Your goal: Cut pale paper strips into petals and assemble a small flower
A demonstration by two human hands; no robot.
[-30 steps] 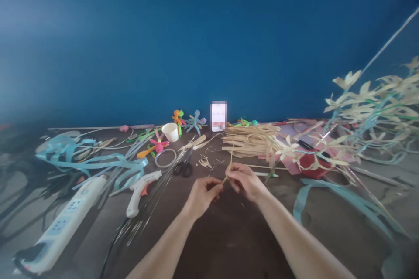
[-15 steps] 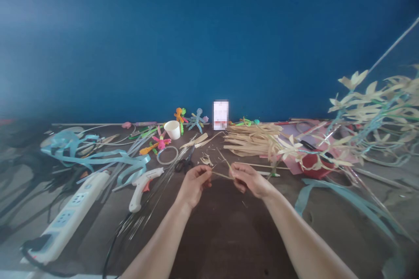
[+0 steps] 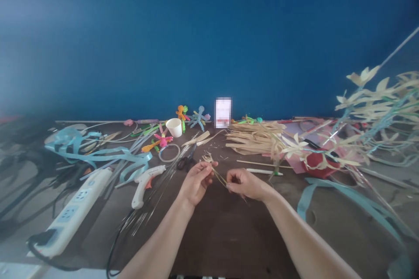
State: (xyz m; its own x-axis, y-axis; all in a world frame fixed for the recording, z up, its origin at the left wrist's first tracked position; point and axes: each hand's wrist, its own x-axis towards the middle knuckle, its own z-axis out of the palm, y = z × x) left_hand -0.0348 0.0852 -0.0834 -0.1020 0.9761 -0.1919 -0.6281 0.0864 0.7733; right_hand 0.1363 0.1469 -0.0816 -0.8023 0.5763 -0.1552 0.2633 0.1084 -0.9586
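Note:
My left hand point(image 3: 198, 181) pinches the upper end of some thin tan strips point(image 3: 220, 178), which look like straw or raffia. My right hand point(image 3: 247, 183) is closed at their lower end, thumb and finger together. The strips run slanting down to the right between the two hands, above the dark table point(image 3: 225, 226). Just beyond my left fingers lie small curled tan scraps point(image 3: 207, 157). Black-handled scissors point(image 3: 187, 162) rest to the left of them, partly under thin wires. A thicker pile of tan strips point(image 3: 255, 137) lies further back.
On the left are a glue gun point(image 3: 142, 185), a white power strip point(image 3: 73, 213), thin metal wires point(image 3: 153, 196) and blue ribbon point(image 3: 108, 154). A white cup point(image 3: 174, 127) and pipe-cleaner figures point(image 3: 199, 117) stand at the back. Pale artificial flowers point(image 3: 363, 78) and a red container point(image 3: 319, 163) are on the right.
My right hand has lowered and turned, bringing its end of the strips down. The strips now slant close together, where one stuck up before. The view has shifted slightly.

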